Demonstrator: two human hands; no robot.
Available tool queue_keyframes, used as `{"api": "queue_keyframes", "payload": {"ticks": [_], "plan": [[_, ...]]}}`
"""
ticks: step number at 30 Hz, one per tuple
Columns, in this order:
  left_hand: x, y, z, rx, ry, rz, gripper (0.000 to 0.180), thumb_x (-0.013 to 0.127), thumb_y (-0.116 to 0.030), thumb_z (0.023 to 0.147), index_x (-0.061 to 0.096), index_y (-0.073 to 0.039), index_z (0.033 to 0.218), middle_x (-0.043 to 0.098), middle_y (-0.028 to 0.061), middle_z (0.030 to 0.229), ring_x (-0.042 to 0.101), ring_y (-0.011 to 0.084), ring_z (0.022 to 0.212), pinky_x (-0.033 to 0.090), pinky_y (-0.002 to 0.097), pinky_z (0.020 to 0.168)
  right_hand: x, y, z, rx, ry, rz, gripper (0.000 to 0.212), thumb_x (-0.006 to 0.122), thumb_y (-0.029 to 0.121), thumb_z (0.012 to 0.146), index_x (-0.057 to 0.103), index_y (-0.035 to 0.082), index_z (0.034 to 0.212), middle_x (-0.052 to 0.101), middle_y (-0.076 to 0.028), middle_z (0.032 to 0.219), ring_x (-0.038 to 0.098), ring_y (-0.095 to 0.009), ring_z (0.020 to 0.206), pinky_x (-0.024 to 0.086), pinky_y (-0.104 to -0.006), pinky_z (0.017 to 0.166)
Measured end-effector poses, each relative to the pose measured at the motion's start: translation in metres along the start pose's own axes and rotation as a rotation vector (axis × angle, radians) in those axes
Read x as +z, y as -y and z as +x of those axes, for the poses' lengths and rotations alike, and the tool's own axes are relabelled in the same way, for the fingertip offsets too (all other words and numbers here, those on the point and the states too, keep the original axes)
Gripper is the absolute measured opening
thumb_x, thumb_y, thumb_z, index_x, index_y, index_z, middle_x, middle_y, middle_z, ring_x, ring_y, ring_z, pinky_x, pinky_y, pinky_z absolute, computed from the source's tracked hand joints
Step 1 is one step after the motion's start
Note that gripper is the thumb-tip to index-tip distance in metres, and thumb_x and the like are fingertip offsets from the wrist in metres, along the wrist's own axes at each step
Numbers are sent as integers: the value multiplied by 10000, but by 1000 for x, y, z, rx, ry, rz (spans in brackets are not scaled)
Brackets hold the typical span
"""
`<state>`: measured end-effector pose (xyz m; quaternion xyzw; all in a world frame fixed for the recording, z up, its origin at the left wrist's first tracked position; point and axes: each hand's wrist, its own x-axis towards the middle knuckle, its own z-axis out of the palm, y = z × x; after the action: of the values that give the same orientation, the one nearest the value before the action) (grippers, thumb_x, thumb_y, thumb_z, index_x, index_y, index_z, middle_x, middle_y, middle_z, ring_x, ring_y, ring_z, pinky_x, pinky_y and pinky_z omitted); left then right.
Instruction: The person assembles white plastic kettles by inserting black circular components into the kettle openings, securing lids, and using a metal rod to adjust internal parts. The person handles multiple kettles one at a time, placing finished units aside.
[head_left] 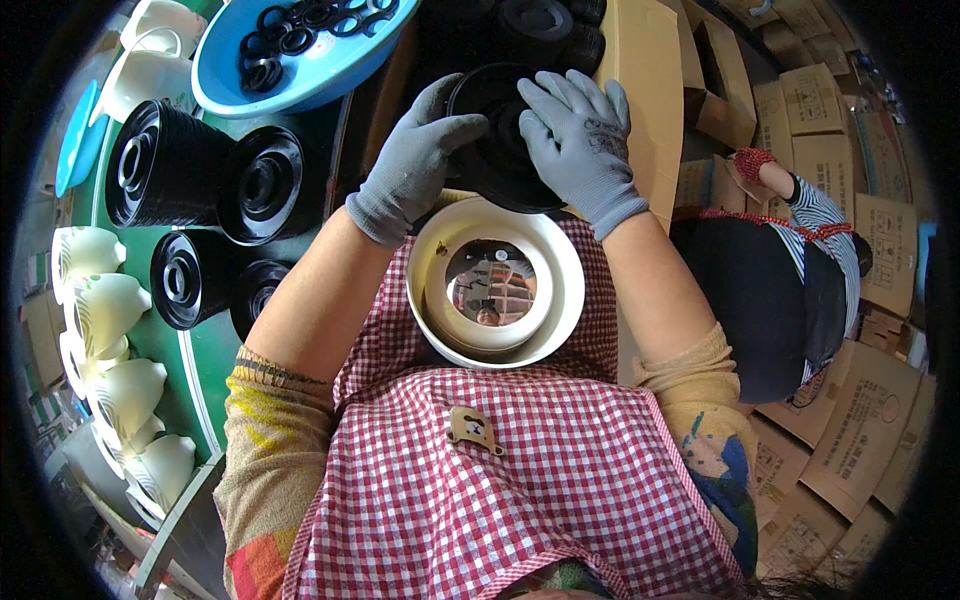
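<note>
Black disc [500, 170]: round, dark, at the white bowl [570, 290]'s far edge, between both grey-gloved hands
Left hand [415, 150]: thumb across the disc, fingers closed on its left edge
Right hand [580, 140]: fingers stretched over its right side; cannot tell if gripping
Bowl: in the lap, a pale ring [545, 285] inside around a mirror-like round [495, 275]
Blue basin [215, 70]: loose black rings [297, 40]
</note>
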<state>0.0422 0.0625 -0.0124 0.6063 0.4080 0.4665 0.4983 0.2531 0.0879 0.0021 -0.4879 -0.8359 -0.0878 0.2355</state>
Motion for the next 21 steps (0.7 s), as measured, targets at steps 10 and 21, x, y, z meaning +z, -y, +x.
{"api": "queue_keyframes", "payload": {"ticks": [10, 21], "plan": [[-19, 17, -3, 286, -13, 530, 352, 699, 42, 842, 713, -94, 1166, 487, 176, 1413, 541, 357, 1256, 486, 360, 1059, -15, -14, 10, -89, 287, 192, 675, 532, 572, 935, 543, 78, 1395, 480, -151, 1480, 377, -373, 1392, 208, -494, 1179], [-17, -4, -4, -72, -12, -305, 381, 631, 21, 905, 602, -27, 1282, 540, 165, 1354, 595, 309, 1206, 531, 342, 994, -34, -15, 20, -246, 387, 104, 866, 548, 768, 822, 524, 147, 1425, 454, -112, 1503, 314, -351, 1444, 182, -508, 1200]]}}
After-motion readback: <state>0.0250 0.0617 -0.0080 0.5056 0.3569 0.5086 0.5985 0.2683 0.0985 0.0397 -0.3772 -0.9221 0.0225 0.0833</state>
